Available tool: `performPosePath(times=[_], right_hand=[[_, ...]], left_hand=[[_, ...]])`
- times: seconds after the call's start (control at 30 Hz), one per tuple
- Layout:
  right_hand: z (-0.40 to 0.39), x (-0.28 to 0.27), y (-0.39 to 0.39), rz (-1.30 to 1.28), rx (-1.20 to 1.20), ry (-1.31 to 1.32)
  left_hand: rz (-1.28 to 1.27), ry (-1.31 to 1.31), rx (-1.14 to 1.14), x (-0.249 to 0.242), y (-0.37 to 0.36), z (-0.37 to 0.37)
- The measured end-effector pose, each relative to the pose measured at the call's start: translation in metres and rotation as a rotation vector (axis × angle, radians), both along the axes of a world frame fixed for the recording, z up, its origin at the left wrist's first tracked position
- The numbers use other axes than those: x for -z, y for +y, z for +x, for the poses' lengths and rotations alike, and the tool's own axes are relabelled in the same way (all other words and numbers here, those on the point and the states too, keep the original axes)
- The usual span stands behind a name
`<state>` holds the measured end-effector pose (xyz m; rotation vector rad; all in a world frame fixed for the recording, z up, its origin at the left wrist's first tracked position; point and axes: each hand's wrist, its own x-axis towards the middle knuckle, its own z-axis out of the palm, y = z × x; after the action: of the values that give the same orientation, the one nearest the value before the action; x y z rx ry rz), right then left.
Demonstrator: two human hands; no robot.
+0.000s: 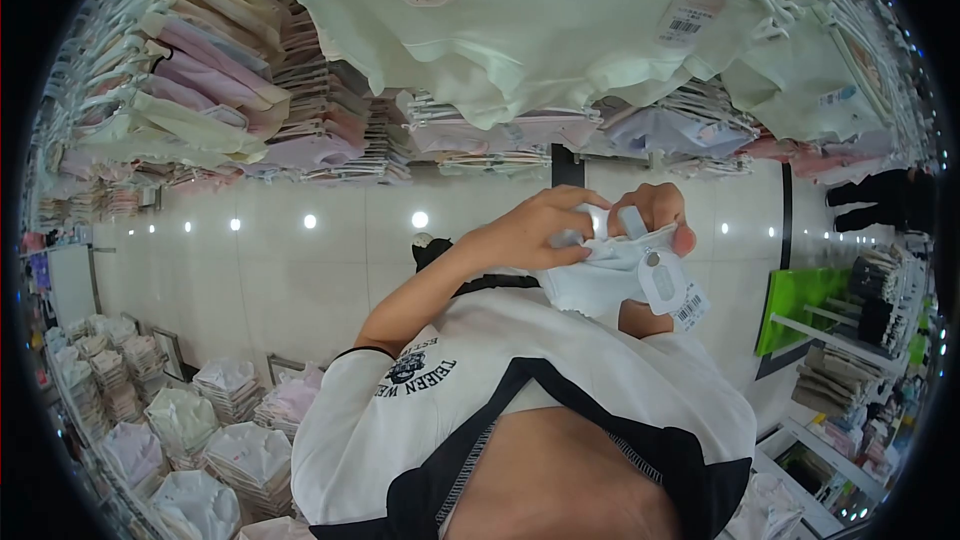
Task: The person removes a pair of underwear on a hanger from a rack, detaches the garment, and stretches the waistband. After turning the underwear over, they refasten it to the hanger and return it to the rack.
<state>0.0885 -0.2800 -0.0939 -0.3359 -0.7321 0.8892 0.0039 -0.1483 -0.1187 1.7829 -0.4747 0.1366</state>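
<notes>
Both hands grip one small white garment held up close to the camera: the left hand pinches its bunched upper edge, the right hand clamps the other end, seemingly so the fabric stays taut and the tag with its barcode label hangs free below. The view appears upside down, with the person's white-and-black shirt at the bottom edge. A pale green top hangs on a rail at the top edge among packed racks; folded stacks fill the lower left corner, and a glossy light floor lies between.
</notes>
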Motion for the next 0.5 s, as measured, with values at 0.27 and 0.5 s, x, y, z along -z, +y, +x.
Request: performPosePath(times=[0.27,0.5], right_hand=[[0.026,-0.013,-0.035,-0.415,0.050,-0.615],[0.016,-0.026,-0.025,-0.941,0.284,-0.833]], left_hand=[[0.197,0.097,-0.358,-0.016,0.053,-0.025],[0.207,0.209,-0.337,-0.059,0.082,-0.056]])
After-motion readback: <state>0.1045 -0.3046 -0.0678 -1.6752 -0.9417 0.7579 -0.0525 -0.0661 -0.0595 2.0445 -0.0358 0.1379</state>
